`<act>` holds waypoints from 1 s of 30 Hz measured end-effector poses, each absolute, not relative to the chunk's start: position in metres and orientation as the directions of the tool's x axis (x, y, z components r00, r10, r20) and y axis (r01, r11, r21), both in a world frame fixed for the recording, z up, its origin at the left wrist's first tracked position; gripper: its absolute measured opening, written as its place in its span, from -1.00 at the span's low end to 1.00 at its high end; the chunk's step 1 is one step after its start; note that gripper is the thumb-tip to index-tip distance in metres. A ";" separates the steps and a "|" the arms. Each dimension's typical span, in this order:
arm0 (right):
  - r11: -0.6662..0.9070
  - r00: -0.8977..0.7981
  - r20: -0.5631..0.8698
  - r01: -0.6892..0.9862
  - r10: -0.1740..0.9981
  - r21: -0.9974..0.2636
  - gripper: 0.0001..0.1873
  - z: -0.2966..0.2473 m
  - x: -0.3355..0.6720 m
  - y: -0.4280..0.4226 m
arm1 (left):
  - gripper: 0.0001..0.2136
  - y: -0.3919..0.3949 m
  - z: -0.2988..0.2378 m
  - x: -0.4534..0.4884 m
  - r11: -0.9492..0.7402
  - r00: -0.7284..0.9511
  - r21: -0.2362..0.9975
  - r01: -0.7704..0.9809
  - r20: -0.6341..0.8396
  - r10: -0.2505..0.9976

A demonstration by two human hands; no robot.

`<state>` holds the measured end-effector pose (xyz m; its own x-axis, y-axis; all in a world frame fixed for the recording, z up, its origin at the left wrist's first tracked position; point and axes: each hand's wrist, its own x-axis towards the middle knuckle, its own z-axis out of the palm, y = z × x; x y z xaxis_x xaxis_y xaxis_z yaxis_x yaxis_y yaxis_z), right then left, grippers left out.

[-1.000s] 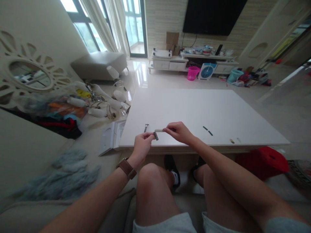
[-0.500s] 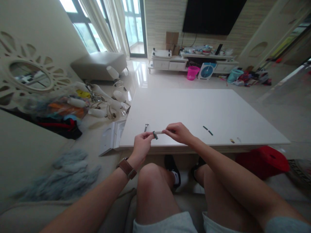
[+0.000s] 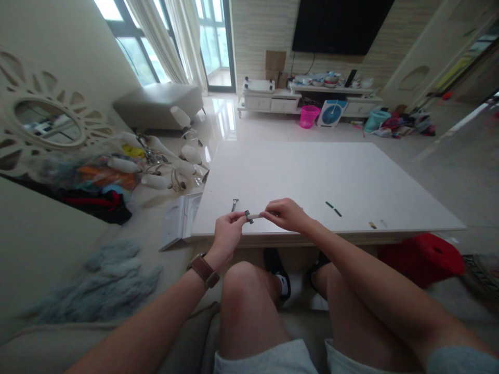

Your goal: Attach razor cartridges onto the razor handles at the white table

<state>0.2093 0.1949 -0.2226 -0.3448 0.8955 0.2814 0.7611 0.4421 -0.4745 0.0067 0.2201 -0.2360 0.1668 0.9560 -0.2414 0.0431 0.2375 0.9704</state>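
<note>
Dark green piece (image 3: 248,217) is held just left of frame centre, over the near edge of the white table (image 3: 296,176). It is pinched by the fingertips of the left hand (image 3: 228,234). Pale stick (image 3: 256,216) is clamped in the fingers of the right hand (image 3: 287,214), its free end pointed left and set against the green piece; whether it is passed through or only overlapped can't be told at this scale. Hands are kept apart, with the gap bridged by the stick. Right hand is turned so that most of the grip is hidden.

On the table: a small metallic T-shaped tool (image 3: 234,204) is laid just above the left hand in the frame. Two short dark strips (image 3: 338,213) are placed right of centre, nearly end to end, well apart from the hands. Farther right, close to the near edge, a small yellow-and-dark piece (image 3: 372,225) is seen beside a faint pale piece (image 3: 383,223); too small to be identified.

Brown-strapped watch (image 3: 205,270) is worn on the left wrist. Red stool (image 3: 423,257) is partly covered by the table, lower right. Pink basket (image 3: 309,117) is stood by the white cabinet (image 3: 258,104), upper centre. Black TV (image 3: 343,26) is mounted at the top of the frame.
</note>
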 end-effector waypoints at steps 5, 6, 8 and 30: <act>0.443 -0.347 0.281 0.768 0.895 -0.463 -0.56 -0.221 0.209 0.193 | -0.71 0.219 -0.235 0.006 0.229 0.163 0.973 0.037 -0.232 0.959; 0.434 -0.336 0.282 0.775 0.899 -0.460 -0.56 -0.221 0.208 0.193 | -0.71 0.219 -0.235 0.006 0.223 0.163 0.974 0.040 -0.227 0.960; 0.446 -0.357 0.271 0.769 0.894 -0.458 -0.57 -0.221 0.208 0.193 | -0.72 0.219 -0.234 0.006 0.219 0.158 0.975 0.046 -0.224 0.962; 0.497 -0.433 0.245 0.741 0.867 -0.451 -0.60 -0.220 0.208 0.191 | -0.76 0.220 -0.235 0.007 0.205 0.168 0.978 0.036 -0.209 0.964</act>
<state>0.2076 0.1913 -0.2204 -0.4334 0.8674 0.2445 0.7412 0.4974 -0.4508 0.0067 0.2196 -0.2354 0.1677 0.9635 -0.2086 0.0360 0.2054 0.9780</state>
